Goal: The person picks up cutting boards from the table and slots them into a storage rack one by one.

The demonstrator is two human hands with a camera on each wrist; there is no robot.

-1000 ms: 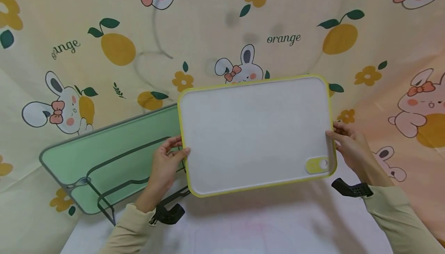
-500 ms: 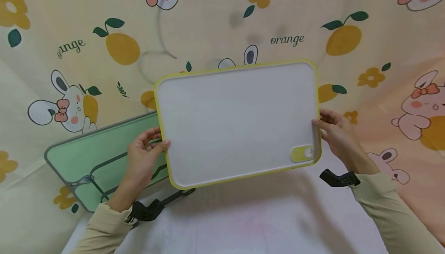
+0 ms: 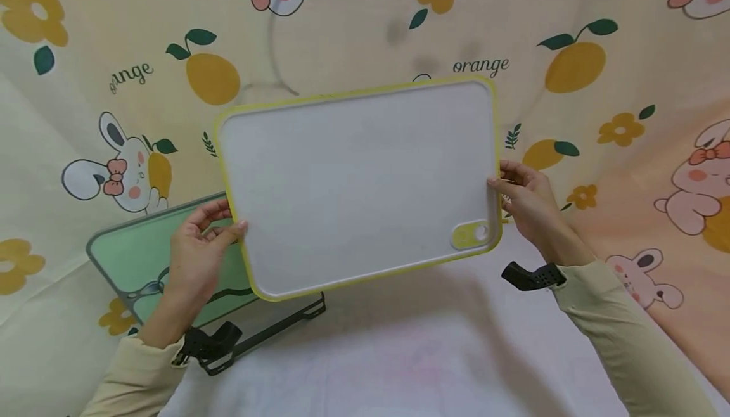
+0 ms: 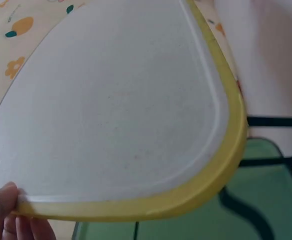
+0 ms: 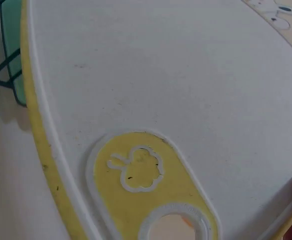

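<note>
A white cutting board (image 3: 359, 182) with a yellow rim is held up, its left side lower than its right in the head view. My left hand (image 3: 199, 249) pinches its left edge, thumb on the white face and fingers behind. On the opposite edge my right hand (image 3: 530, 205) grips in the same way. The right wrist view shows the board's yellow corner patch (image 5: 141, 170), with a fruit outline and a round hole. Behind the left hand leans a green cutting board (image 3: 142, 239) with a grey rim, partly covered by the white one.
A black wire rack (image 3: 274, 334) stands at the green board, partly hidden by the left forearm. The white tabletop (image 3: 388, 353) lies below. A cloth backdrop (image 3: 365, 24) printed with rabbits and oranges hangs behind. Each wrist carries a black camera mount (image 3: 530, 276).
Both hands have carried the white board leftward and upward in the head view. It now covers more of the green board, and the backdrop has shifted slightly right in view.
</note>
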